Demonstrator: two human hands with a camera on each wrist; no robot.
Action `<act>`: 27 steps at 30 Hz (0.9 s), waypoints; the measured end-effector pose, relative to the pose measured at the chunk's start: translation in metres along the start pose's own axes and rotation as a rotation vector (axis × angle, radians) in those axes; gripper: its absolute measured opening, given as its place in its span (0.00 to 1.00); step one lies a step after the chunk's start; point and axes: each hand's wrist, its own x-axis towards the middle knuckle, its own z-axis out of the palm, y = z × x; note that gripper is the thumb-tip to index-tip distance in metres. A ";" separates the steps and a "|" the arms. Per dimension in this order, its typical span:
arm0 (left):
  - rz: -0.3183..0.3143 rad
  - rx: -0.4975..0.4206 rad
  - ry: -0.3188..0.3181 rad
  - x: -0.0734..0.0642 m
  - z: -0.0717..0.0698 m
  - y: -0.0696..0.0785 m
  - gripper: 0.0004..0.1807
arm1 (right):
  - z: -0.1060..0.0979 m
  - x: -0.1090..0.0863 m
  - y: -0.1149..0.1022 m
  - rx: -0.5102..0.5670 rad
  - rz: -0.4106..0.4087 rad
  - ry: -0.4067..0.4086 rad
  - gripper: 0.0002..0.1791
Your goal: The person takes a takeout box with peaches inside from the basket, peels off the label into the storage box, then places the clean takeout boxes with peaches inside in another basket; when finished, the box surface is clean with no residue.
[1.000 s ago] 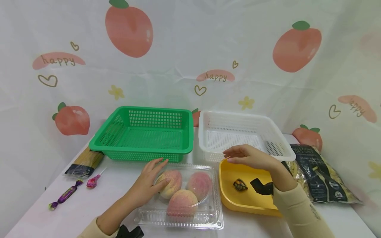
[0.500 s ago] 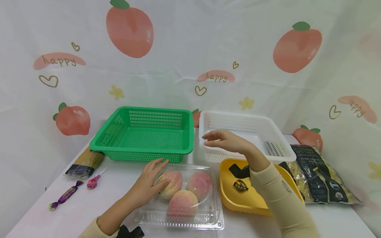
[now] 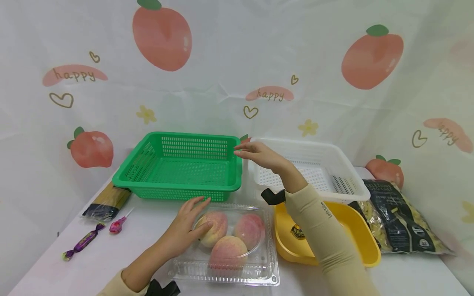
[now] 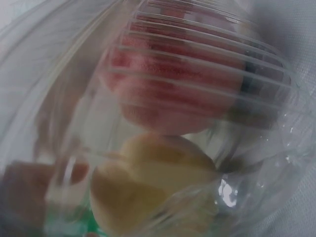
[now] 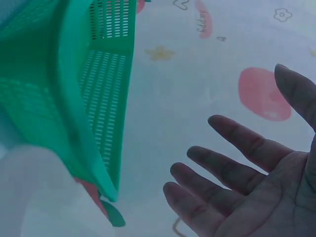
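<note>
A clear plastic clamshell box (image 3: 264, 273) with three peaches (image 3: 228, 250) inside lies at the front middle of the table. My left hand (image 3: 181, 232) rests on the box's left side, fingers spread over one peach. In the left wrist view, two peaches (image 4: 177, 74) show through the ribbed plastic. My right hand (image 3: 264, 158) hovers with extended fingers and holds nothing; its fingertips are near the right rim of the green basket (image 3: 177, 192), over the left end of the white basket (image 3: 344, 168). The right wrist view shows the open palm (image 5: 266, 207) beside the green basket.
A yellow tray (image 3: 292, 257) stands right of the box, partly behind my right sleeve. Further right lies a black pasta bag (image 3: 403, 222). On the left are a pack of noodles (image 3: 107, 201), a pink lollipop (image 3: 117, 225) and a purple wrapped candy (image 3: 84, 241).
My right hand has moved left and away from me, from above the yellow tray to between the two baskets. The left hand has stayed on the clamshell box.
</note>
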 end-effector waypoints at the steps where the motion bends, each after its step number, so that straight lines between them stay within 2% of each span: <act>1: -0.001 -0.002 -0.001 0.000 0.000 0.000 0.35 | 0.001 0.004 -0.001 0.009 0.003 0.007 0.25; 7: -0.004 -0.005 0.004 -0.001 0.000 -0.001 0.35 | 0.004 0.030 0.000 0.145 0.049 0.036 0.29; 11: 0.000 0.004 0.007 -0.001 0.000 -0.002 0.35 | 0.004 0.046 0.003 0.283 0.040 0.045 0.29; 17: 0.007 0.008 0.013 -0.001 0.000 -0.003 0.35 | 0.008 0.063 0.007 0.369 0.016 0.073 0.27; 21: 0.003 0.006 0.014 -0.001 0.000 -0.003 0.35 | 0.015 0.076 0.009 0.451 0.059 0.151 0.28; 25: -0.001 0.001 0.010 -0.001 0.000 -0.003 0.35 | 0.022 0.088 0.014 0.513 0.114 0.286 0.30; 27: 0.001 -0.002 0.008 -0.001 0.001 -0.003 0.35 | 0.025 0.094 0.017 0.506 0.155 0.362 0.30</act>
